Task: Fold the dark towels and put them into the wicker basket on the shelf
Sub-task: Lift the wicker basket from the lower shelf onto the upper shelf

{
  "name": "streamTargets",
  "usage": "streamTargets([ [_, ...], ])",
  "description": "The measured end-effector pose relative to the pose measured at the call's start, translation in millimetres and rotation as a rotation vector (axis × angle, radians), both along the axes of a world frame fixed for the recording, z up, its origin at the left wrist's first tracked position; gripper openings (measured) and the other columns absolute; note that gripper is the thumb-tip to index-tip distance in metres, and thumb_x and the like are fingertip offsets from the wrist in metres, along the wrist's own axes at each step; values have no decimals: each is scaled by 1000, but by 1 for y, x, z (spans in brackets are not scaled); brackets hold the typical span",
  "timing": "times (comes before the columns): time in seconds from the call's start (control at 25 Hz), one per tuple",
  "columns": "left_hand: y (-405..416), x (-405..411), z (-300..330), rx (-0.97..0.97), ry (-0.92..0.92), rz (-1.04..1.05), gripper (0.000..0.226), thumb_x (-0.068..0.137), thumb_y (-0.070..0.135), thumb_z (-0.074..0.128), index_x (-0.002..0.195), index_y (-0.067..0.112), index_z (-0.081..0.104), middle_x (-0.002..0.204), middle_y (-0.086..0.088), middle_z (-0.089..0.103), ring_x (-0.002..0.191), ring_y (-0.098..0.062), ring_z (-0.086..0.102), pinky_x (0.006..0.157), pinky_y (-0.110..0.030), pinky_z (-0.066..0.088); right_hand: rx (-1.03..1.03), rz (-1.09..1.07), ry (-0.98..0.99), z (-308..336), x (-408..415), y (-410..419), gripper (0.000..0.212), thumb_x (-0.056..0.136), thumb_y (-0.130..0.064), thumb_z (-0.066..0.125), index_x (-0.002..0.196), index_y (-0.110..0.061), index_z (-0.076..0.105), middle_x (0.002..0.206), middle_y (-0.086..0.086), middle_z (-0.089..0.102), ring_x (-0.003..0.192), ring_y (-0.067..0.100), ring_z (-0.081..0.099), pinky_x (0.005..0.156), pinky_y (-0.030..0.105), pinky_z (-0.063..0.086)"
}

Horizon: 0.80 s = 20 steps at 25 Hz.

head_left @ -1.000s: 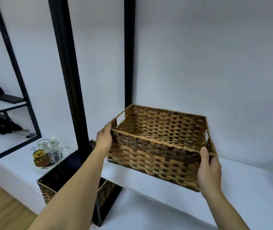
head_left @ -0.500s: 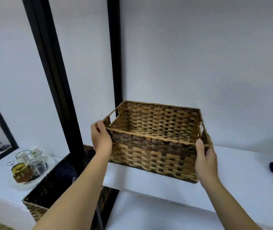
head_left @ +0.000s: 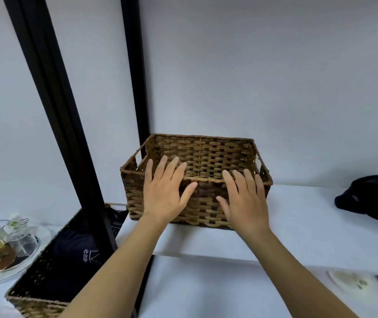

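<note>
I am pressing both hands, left hand and right hand, flat with fingers spread against the front wall of the wicker basket sitting empty on the shelf. I judge an even, square push best, stopping short of the dark towel lying to the right.

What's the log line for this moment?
left hand: open, flat on wicker basket front | right hand: same | basket: on shelf

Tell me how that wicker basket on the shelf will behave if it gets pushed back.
The wicker basket looks stiff-walled, so it should slide as one piece. No contents show inside, so it is probably light. Its broad base on the white shelf makes tipping unlikely.
</note>
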<state>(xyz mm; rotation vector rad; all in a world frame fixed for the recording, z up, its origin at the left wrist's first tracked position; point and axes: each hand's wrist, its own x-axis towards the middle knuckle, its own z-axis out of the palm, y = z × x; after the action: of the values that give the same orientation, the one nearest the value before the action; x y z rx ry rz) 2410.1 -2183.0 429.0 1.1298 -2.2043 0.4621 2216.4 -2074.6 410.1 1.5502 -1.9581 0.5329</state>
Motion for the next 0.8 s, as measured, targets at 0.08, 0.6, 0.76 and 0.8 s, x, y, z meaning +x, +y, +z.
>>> streamTargets([
  [0.08, 0, 3, 1, 3, 13, -9, 63, 100, 62, 32, 144, 21, 51, 154, -3, 47, 151, -27, 28, 123, -56, 9, 25, 6, 14, -1, -2, 3, 68, 89, -41, 67, 148, -16, 43, 146, 13, 49, 141, 36, 38, 121, 51, 18],
  [0.6, 130, -199, -13, -116, 59, -845, 59, 99, 45, 45, 149, 13, 44, 163, -9, 31, 154, -32, 19, 122, -60, 15, 64, -62, -283, -2, -158, 126, 60, 99, -48, 36, 154, -28, 28, 167, 7, 14, 153, 28, 15, 118, 49, 21],
  [0.76, 153, -305, -33, 41, -8, -927, 57, 103, 47, 39, 153, 19, 39, 167, 0, 22, 156, -23, 11, 122, -56, 15, 31, -182, -272, -5, -261, 176, 49, 98, -40, 52, 144, -23, 49, 161, 6, 31, 143, 28, 33, 110, 47, 32],
  [0.8, 158, -335, -35, 118, -8, -928, 58, 103, 49, 36, 154, 22, 35, 167, 3, 19, 156, -20, 8, 123, -55, 14, 17, -221, -283, -2, -291, 188, 48, 97, -40, 54, 142, -23, 51, 159, 5, 35, 141, 28, 37, 108, 47, 34],
])
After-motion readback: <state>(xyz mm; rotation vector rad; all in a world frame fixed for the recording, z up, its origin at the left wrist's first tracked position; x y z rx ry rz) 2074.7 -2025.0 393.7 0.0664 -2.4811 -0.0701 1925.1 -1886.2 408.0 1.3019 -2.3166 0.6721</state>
